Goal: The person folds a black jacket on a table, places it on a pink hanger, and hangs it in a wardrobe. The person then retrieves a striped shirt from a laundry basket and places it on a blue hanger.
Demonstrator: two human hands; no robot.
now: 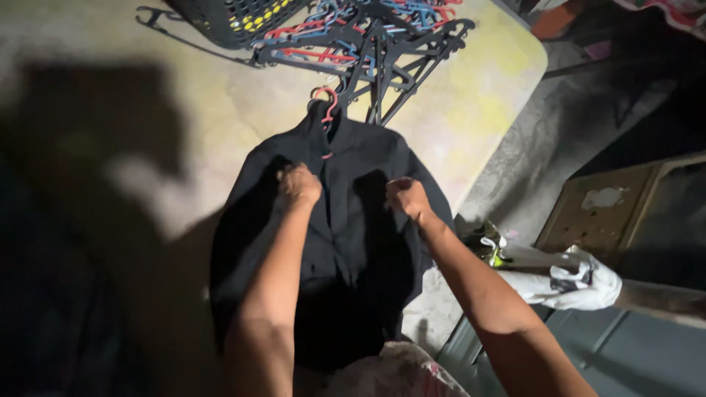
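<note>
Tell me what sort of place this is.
Likely a home laundry or clothes-sorting corner, dimly lit: a dark shirt on a red hanger lies on a worn table, beside a pile of plastic hangers and a dark basket.

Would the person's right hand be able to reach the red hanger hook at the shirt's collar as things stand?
Probably yes. The right hand grips the black shirt just below the collar, and nothing lies between it and the red hanger hook; the pile of hangers sits beyond.

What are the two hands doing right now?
Left hand: closed, gripping the dark shirt near its front.
Right hand: closed, gripping the same shirt on the other side.
</note>
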